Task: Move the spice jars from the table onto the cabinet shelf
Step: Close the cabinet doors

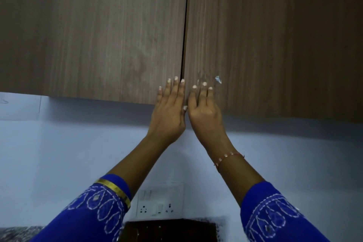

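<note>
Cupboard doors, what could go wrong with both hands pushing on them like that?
Fingers might get pinched: the left hand and right hand lie flat right beside the narrow gap between the left door and right door. No handles show, so the doors may be awkward to pull open. A door swinging out could also come towards the person's head, since the cupboard hangs close above.

Cabinet shelf hidden behind shut doors (117, 35); jars unseen.

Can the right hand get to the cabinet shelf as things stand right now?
Probably not yet. Both cabinet doors look shut, with only a thin seam between them, so the shelf is hidden. The right hand and left hand lie flat by that seam, holding nothing.
</note>
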Tool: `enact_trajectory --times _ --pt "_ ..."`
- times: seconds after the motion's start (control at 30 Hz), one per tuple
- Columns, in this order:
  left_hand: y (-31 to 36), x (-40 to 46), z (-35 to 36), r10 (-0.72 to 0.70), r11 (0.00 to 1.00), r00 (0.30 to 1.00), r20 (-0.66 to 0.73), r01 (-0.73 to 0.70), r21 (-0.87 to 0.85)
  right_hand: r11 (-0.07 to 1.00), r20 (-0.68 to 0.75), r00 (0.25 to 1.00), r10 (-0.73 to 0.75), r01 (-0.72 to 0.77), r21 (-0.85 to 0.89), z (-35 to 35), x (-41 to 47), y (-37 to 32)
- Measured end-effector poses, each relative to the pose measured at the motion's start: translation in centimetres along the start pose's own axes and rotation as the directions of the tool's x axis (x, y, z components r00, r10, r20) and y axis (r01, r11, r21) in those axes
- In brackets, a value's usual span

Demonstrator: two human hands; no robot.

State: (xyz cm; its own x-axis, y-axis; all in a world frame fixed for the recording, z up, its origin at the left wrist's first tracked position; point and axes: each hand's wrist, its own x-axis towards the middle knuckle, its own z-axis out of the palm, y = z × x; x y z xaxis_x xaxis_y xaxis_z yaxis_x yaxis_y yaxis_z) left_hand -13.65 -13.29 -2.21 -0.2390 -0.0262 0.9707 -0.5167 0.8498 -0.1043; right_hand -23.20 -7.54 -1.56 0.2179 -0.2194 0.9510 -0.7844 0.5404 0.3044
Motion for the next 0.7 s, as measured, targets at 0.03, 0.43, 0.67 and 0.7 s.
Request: enact_trajectory --times 0.03,0.43,0.67,0.7 --pt "-0.1 0.1 0.1 0.001 1.0 1.0 -0.002 -0.001 0.018 1.0 0.002 1.0 -0.019 0.019 -0.006 0.1 0.1 0.0" --pt "-0.5 0.0 1.4 0.028 0.969 0.999 -0.03 -0.019 0.247 0.989 0.045 0.999 0.016 -0.023 0.144 1.8 -1.0 -0.5" --pt "-0.8 -1.4 1.2 0.092 0.943 0.996 -0.016 -0.082 0.321 0.972 -0.027 0.999 0.036 -0.029 0.233 1.1 -1.9 -0.6" --pt "-1.0 -1.5 1.3 0.107 0.935 0.994 -0.012 -0.097 0.34 0.971 -0.019 0.999 0.029 -0.024 0.237 1.1 -2.1 -0.5"
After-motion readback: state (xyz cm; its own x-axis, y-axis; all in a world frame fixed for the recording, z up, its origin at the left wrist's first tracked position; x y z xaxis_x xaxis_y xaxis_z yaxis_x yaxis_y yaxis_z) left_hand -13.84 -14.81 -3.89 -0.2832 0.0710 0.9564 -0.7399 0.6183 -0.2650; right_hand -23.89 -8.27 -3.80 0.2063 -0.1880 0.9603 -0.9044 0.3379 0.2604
